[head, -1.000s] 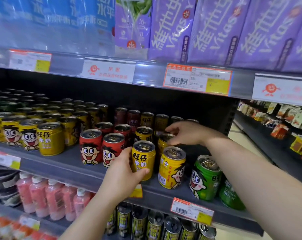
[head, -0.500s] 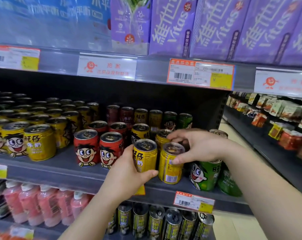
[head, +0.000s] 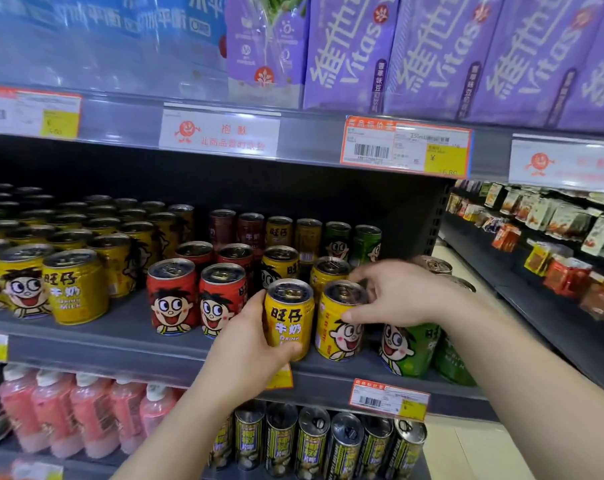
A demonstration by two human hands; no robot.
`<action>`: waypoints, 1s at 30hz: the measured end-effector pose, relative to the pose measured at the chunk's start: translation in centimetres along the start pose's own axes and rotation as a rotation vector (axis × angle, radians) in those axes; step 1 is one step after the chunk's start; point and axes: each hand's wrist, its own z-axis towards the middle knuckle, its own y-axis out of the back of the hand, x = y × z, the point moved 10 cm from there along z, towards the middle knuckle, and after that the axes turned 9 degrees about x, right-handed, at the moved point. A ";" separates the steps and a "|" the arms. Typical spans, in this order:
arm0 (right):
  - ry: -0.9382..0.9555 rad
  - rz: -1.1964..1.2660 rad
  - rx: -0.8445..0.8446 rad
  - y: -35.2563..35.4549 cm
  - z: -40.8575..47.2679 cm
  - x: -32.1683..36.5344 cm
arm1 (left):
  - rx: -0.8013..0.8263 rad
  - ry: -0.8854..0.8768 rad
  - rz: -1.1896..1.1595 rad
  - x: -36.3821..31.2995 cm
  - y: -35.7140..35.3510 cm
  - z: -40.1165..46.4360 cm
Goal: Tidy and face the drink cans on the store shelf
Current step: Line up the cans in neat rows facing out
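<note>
Two yellow cartoon-face cans stand side by side at the front of the grey middle shelf (head: 127, 344). My left hand (head: 248, 344) grips the left yellow can (head: 288, 318) low on its side; its text panel faces out. My right hand (head: 394, 294) pinches the right yellow can (head: 338, 327) by its top rim and side, and the can's face points outward. Two red cans (head: 170, 299) stand just left of them. A green can (head: 408, 346) stands to the right, partly behind my right wrist.
More yellow cans (head: 75, 287) fill the shelf's left side in rows, with mixed cans behind. Purple drink cartons (head: 432, 53) line the shelf above. Pink bottles (head: 54, 414) and dark cans (head: 342, 448) sit on the shelf below. Price tags hang on the shelf edges.
My right hand came forward from the back cans onto the right yellow can, stood it upright and turned it from barcode side to face outward. My left hand stayed on the left yellow can.
</note>
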 end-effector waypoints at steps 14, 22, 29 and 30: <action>0.021 0.004 -0.084 -0.6 0.2 0.6 | -0.224 0.097 0.121 0.3 0.8 -0.7; 0.009 0.027 -0.102 -0.5 0.8 -0.2 | -0.186 0.052 0.176 -0.3 0.1 -0.6; 0.003 0.024 -0.091 -0.5 1.1 -0.9 | -0.261 0.082 0.154 -0.4 0.3 -0.6; -0.004 0.016 -0.099 -0.5 1.0 -0.9 | -0.268 0.091 0.152 -0.4 0.3 -0.5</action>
